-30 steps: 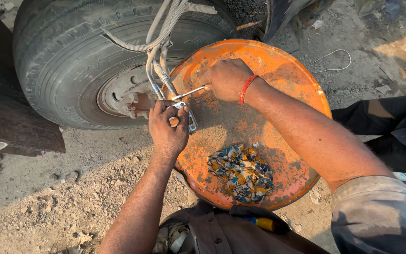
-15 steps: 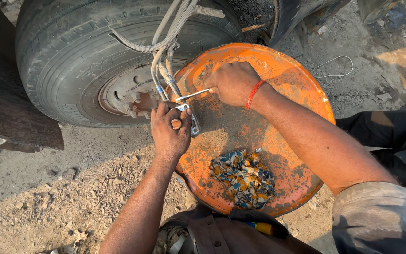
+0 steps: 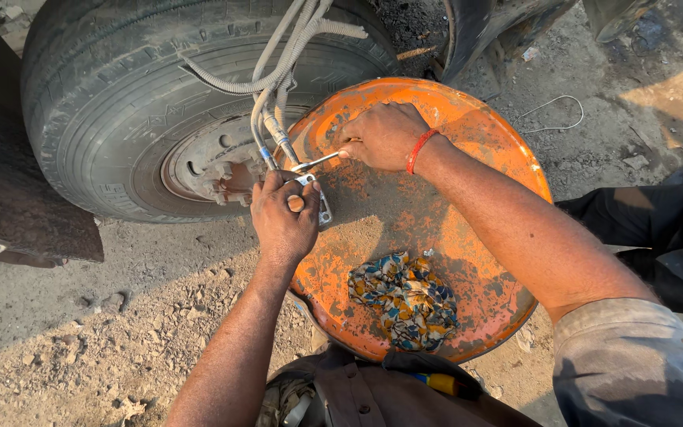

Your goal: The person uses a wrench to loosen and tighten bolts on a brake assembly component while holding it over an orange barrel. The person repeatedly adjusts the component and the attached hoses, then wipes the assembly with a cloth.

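The fitting at the hose ends is mostly hidden by the left hand, which is closed around it over the orange drum edge. A slim wrench is pinched in the right hand, its tip meeting the fitting just above the left hand.

Both forearms are bare, and so are the hands: the left hand carries nothing on its wrist, while the right hand wears a thin orange-red wristband. A short grey-blue sleeve, dusty and faded, covers the right upper arm. Dark trousers show at the right edge.
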